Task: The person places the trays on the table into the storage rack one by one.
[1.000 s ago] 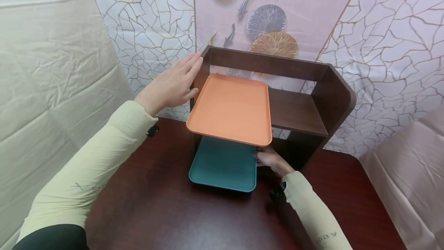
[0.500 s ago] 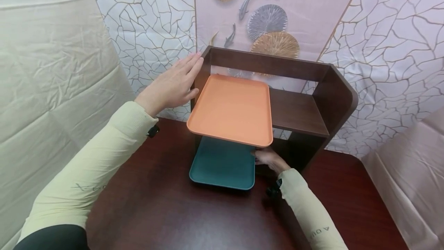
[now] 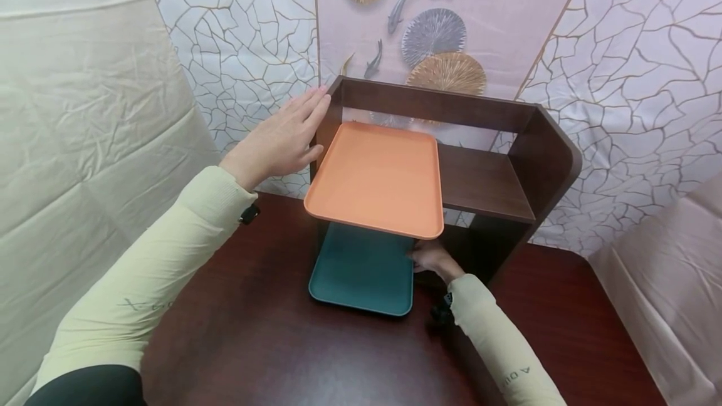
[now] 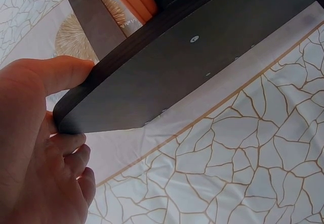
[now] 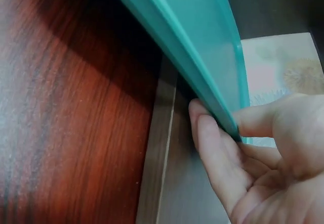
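In the head view, a dark brown desktop shelf [image 3: 479,183] stands on the table. My left hand [image 3: 282,133] holds its left side panel near the top; in the left wrist view the thumb [image 4: 66,73] lies on the panel's edge and the other fingers curl by its rounded corner. An orange tray [image 3: 378,180] sits on the upper level, jutting out over the front. Below it, a teal tray [image 3: 363,274] sticks out from the lower level, its back part hidden. My right hand [image 3: 434,259] pinches that tray's right rim, thumb above and fingers beneath [image 5: 210,135].
The dark red wooden table [image 3: 254,331] extends in front of the shelf. Behind it hangs a patterned cloth [image 3: 254,24] with gold lines and fish. Pale fabric [image 3: 84,111] borders the left side, and more fabric [image 3: 671,287] the right.
The teal tray's right side has shifted slightly left, and its front edge dips a little after rising. My right hand has moved with it. The left hand and orange tray stay in place.
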